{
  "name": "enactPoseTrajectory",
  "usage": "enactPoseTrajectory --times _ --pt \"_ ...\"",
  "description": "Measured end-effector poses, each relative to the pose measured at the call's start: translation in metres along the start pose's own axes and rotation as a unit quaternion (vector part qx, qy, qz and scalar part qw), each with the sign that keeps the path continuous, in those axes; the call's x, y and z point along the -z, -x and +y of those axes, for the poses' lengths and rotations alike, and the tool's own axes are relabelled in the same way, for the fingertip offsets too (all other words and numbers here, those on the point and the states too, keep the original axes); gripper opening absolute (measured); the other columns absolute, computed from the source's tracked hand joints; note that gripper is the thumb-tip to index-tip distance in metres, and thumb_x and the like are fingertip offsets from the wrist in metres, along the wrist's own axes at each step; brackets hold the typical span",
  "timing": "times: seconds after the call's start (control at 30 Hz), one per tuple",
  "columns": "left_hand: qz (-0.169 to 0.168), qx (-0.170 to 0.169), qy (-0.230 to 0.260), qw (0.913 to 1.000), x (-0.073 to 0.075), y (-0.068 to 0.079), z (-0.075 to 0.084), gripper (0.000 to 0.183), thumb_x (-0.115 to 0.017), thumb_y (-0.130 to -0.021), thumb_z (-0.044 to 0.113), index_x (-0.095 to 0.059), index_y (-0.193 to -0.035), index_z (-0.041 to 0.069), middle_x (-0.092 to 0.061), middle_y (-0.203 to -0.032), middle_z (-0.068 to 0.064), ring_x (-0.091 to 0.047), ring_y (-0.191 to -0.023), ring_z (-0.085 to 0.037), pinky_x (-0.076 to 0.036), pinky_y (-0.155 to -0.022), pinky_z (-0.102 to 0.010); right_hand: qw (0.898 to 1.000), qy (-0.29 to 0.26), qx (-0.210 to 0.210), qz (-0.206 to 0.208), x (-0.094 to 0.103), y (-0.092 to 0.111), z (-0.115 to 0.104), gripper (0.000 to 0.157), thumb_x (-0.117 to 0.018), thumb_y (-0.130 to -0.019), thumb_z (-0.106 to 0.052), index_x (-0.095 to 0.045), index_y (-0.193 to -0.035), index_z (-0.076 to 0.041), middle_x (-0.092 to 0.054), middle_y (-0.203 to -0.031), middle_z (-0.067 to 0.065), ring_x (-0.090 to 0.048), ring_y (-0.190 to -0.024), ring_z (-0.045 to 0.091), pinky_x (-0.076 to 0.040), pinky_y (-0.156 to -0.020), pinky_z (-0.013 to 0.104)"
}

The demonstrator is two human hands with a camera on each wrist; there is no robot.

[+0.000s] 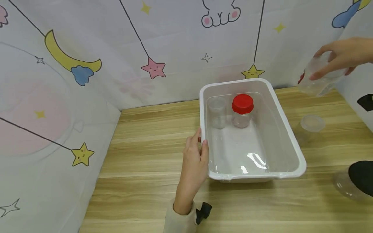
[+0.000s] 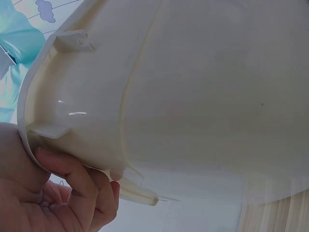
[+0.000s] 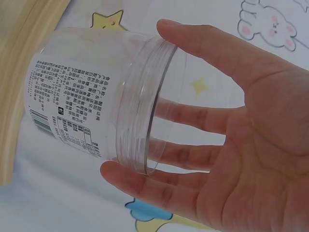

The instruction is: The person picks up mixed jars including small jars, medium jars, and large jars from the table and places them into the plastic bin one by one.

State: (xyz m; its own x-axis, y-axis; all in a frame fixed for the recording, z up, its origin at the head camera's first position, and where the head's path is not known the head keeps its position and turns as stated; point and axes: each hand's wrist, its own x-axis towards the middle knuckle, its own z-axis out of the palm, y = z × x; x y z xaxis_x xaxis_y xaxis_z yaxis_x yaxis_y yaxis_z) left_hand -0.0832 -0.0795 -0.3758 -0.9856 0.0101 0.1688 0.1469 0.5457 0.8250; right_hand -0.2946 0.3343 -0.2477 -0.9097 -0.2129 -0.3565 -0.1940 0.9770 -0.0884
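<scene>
My left hand [image 1: 194,158] grips the left rim of a white plastic basin [image 1: 253,177]; the left wrist view shows its curled fingers [image 2: 79,188] under the basin's lip. In the basin stand a clear jar [image 1: 218,113] and a clear jar with a red lid [image 1: 242,110]. Right of the basin and above the table, my right hand [image 1: 339,60] holds a clear plastic jar [image 1: 316,84] by its top end. Thumb and fingers spread round its clear rim in the right wrist view, where a white printed label [image 3: 70,104] shows on the jar's side.
A clear jar with a pale lid [image 1: 312,123] stands on the wooden table [image 1: 151,168], right of the basin. Nearer the front right is a clear jar with a black lid [image 1: 362,178]. A patterned white cloth [image 1: 180,38] walls the back and sides.
</scene>
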Motion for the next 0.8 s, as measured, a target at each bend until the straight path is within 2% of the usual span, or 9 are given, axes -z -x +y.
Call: enactPoseTrajectory --times 0.13,0.43,0.67,0.8 --pt "0.0 -0.001 0.0 1.0 0.0 0.0 0.0 0.048 -0.045 -0.107 0.019 -0.039 -0.15 -0.001 -0.054 -0.117 -0.013 -0.05 -0.069 -0.013 -0.051 -0.062 -0.025 1.0 0.002 0.011 0.002 0.003 0.003 -0.014 0.101 -0.072 -0.085 -0.058 -0.028 -0.137 0.017 -0.051 -0.111 0.044 -0.061 -0.083 0.038 -0.058 -0.062 0.039" --pt "0.002 -0.002 -0.002 1.0 0.0 0.0 0.0 0.048 -0.045 -0.107 0.019 -0.04 -0.15 -0.002 -0.054 -0.117 -0.014 -0.049 -0.069 -0.014 -0.051 -0.061 -0.025 0.999 0.016 0.046 0.004 0.008 0.008 -0.033 0.098 -0.073 -0.085 -0.055 -0.03 -0.138 0.016 -0.046 -0.119 0.047 -0.063 -0.076 0.03 -0.059 -0.062 0.038" --pt "0.001 -0.001 0.001 1.0 0.0 0.0 0.0 0.048 -0.045 -0.107 0.018 -0.039 -0.15 -0.002 -0.054 -0.117 -0.014 -0.05 -0.07 -0.014 -0.052 -0.062 -0.025 0.999 0.004 0.051 0.006 0.011 0.008 -0.041 0.097 -0.075 -0.085 -0.051 -0.03 -0.139 0.015 -0.044 -0.12 0.049 -0.062 -0.082 0.037 -0.059 -0.063 0.04" --pt "0.0 -0.001 0.002 1.0 0.001 0.0 0.0 0.048 -0.045 -0.107 0.019 -0.039 -0.15 -0.002 -0.054 -0.117 -0.014 -0.051 -0.071 -0.014 -0.052 -0.062 -0.025 0.999 0.0 0.054 0.008 0.014 0.009 -0.046 0.096 -0.075 -0.086 -0.05 -0.029 -0.14 0.015 -0.043 -0.121 0.049 -0.063 -0.081 0.036 -0.059 -0.063 0.04"
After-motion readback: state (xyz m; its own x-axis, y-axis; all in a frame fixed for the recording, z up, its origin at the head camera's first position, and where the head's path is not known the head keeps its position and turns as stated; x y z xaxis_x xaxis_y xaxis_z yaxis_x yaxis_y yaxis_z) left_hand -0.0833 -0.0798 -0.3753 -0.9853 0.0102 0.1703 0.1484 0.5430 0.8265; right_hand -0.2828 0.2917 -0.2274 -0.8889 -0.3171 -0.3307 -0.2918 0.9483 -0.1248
